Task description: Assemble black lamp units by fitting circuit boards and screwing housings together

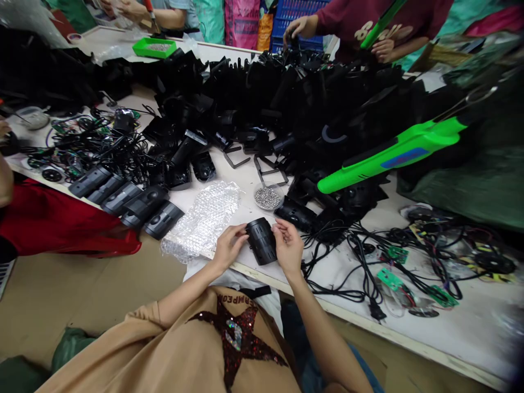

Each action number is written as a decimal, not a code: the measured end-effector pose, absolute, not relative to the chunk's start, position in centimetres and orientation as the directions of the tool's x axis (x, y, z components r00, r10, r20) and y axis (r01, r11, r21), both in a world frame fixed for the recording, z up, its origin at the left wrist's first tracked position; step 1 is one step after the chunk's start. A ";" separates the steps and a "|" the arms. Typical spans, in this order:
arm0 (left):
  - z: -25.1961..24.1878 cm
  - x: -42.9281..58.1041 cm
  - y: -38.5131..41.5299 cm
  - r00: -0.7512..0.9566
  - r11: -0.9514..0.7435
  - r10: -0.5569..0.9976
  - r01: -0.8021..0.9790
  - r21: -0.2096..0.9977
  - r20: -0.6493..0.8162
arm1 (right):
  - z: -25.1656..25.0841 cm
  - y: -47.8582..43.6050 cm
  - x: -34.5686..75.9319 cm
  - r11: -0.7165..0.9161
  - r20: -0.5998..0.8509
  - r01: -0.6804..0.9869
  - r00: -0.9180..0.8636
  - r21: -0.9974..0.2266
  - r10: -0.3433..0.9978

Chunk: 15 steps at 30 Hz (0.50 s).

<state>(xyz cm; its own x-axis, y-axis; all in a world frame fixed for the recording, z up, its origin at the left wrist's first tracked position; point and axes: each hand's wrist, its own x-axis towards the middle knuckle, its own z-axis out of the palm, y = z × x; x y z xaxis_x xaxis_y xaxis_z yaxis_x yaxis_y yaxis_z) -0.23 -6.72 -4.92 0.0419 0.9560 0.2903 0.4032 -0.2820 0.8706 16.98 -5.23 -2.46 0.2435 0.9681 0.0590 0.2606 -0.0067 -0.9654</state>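
A black, ribbed and slotted plastic housing (262,243), roughly cylindrical, is between my two hands at the front edge of the white table. My left hand (230,246) has its thumb and fingertips pinched at the housing's upper left edge. On the other side, my right hand (289,245) holds its right edge with bent fingers and thumb. Just beyond the housing stands a small round dish of metal screws (267,197). Clear bubble wrap (208,215) lies left of my left hand. Another black housing (297,214) rests behind my right hand.
A green electric screwdriver (393,155) hangs at the right above a big heap of black plastic parts (262,98). Black cables (364,267) and green circuit boards (391,278) spread on the right. Several housings (143,207) line the left edge. Co-workers' hands (301,27) are across the table.
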 end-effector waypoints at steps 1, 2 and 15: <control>-4.9 -0.2 -6.6 0.033 -0.248 0.966 0.395 0.884 0.256 | -2.5 -4.9 17.2 -0.025 0.028 0.226 0.229 -0.974 0.973; -4.9 -0.3 -6.4 0.029 -0.221 0.973 0.388 0.895 0.228 | -2.5 -4.6 17.4 -0.038 0.005 0.204 0.210 -0.978 0.978; -5.2 0.0 -5.5 0.081 -0.143 0.989 0.357 0.923 0.121 | -2.9 -3.1 18.7 0.024 0.080 0.430 0.113 -0.902 0.990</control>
<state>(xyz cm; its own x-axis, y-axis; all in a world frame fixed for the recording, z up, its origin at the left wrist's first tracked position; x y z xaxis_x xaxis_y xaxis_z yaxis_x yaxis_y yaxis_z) 0.04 -5.48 -5.15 0.0808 0.9893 0.1215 0.3568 -0.1425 0.9232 18.73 -3.08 -2.85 0.1126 0.9904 0.0800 0.4301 0.0241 -0.9024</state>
